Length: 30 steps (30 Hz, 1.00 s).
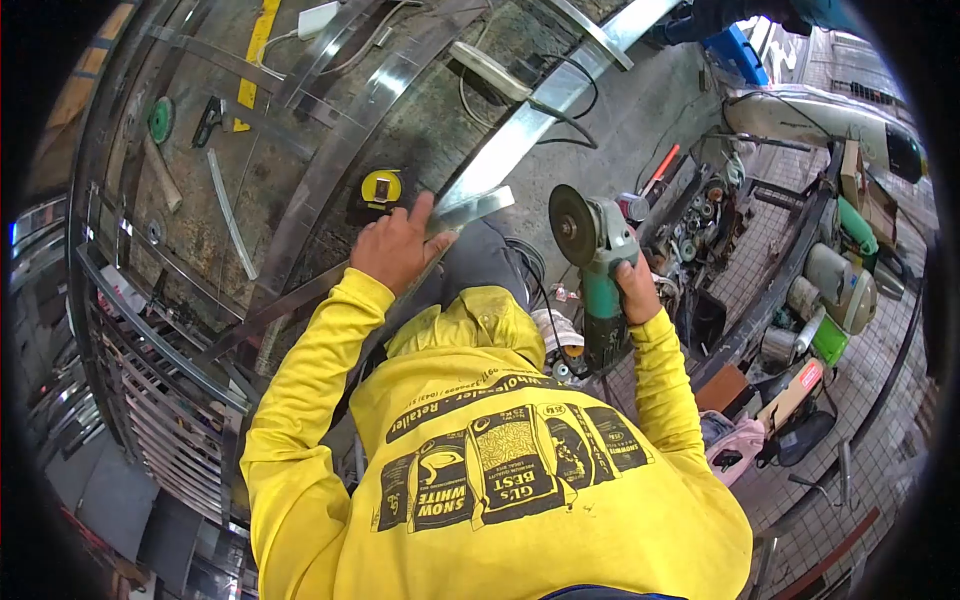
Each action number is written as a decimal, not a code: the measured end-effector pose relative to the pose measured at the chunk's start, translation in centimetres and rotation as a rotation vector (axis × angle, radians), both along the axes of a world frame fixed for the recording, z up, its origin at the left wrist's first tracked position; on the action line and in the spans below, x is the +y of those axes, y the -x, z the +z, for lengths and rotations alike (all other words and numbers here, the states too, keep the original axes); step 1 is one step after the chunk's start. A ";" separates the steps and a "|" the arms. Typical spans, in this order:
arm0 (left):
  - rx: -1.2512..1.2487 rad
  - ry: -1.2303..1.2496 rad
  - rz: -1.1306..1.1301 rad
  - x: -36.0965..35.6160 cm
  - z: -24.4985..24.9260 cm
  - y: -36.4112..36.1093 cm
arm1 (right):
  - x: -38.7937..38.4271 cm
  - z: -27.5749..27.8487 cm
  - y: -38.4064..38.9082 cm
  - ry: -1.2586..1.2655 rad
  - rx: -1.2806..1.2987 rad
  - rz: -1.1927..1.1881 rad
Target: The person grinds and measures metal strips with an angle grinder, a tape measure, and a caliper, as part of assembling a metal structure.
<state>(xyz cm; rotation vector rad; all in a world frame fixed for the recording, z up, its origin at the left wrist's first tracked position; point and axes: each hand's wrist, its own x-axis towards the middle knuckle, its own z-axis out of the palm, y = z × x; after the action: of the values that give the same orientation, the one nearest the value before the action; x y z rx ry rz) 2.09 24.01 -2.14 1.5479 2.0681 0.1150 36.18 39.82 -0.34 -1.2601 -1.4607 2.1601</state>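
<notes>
My right hand [636,288] is wrapped around the body of a green and grey angle grinder [602,290]. The grinder's dark cutting disc [573,225] faces left, apart from the metal. On the bench edge, my left hand [393,248] lies palm down with the index finger and thumb spread. Its thumb is beside a short flat metal piece [478,207], at the near end of a long shiny metal bar [530,130]; whether they touch is hard to tell. Just beyond the left fingers sits a yellow and black tape measure [381,187].
Metal strips [390,75] cross the worn bench [300,190], with a green disc [160,120] and a yellow ruler [257,60]. A power cable [570,120] loops over the bar. Tools and parts fill a rack [760,280] at right. Another person's dark clothing [735,12] shows at the top.
</notes>
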 end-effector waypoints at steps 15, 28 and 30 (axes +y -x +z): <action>-0.015 -0.211 -0.024 1.1 0.3 0.4 | -0.7 -4.4 0.2 -0.008 -0.012 0.065; -0.046 0.013 -0.022 1.6 0.0 0.1 | -0.3 -5.2 1.8 -0.164 -0.035 0.134; -0.043 0.031 -0.012 1.7 0.1 0.0 | -0.3 -4.7 2.2 -0.136 -0.034 0.127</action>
<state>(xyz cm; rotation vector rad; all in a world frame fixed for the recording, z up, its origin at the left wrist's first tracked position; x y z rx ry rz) 2.13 25.76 -2.08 1.5264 2.0179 0.1099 34.00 39.56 -5.06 -1.1931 -1.7128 2.0839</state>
